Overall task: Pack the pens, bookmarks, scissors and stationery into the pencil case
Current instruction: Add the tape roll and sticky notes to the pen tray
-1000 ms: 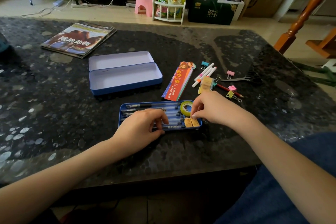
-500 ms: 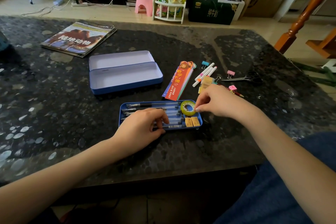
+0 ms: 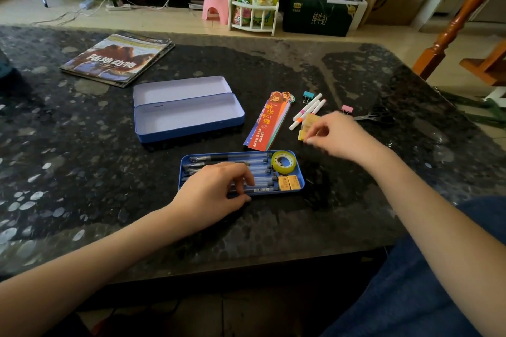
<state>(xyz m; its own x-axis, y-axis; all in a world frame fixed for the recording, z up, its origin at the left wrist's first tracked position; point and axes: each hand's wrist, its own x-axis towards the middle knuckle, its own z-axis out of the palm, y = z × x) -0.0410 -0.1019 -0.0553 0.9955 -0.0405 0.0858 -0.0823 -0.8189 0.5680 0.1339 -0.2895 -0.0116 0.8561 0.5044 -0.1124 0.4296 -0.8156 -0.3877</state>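
A shallow blue tray [image 3: 299, 172] near the table's front edge holds several clear pens [image 3: 230, 158], a yellow-green tape roll [image 3: 284, 162] and two yellow erasers [image 3: 289, 182]. My left hand [image 3: 213, 189] rests on the pens, thumb along the tray's near rim. My right hand [image 3: 341, 135] hovers right of the bookmarks [image 3: 267, 120], thumb and forefinger curled at a yellow sticky-note pad [image 3: 308, 122]; blur hides whether they hold it. The open blue pencil case [image 3: 189, 111] lies behind the tray. Black scissors [image 3: 376, 117] lie far right.
White markers [image 3: 308, 109], a blue binder clip [image 3: 308, 95] and a pink one [image 3: 347, 109] lie behind my right hand. A magazine [image 3: 117, 59] sits at the back left. A wooden post [image 3: 462, 19] stands off the table's right side.
My right hand left the tray's right end, passed the tape roll and moved back and right to the sticky-note pad. My left hand stayed on the pens.
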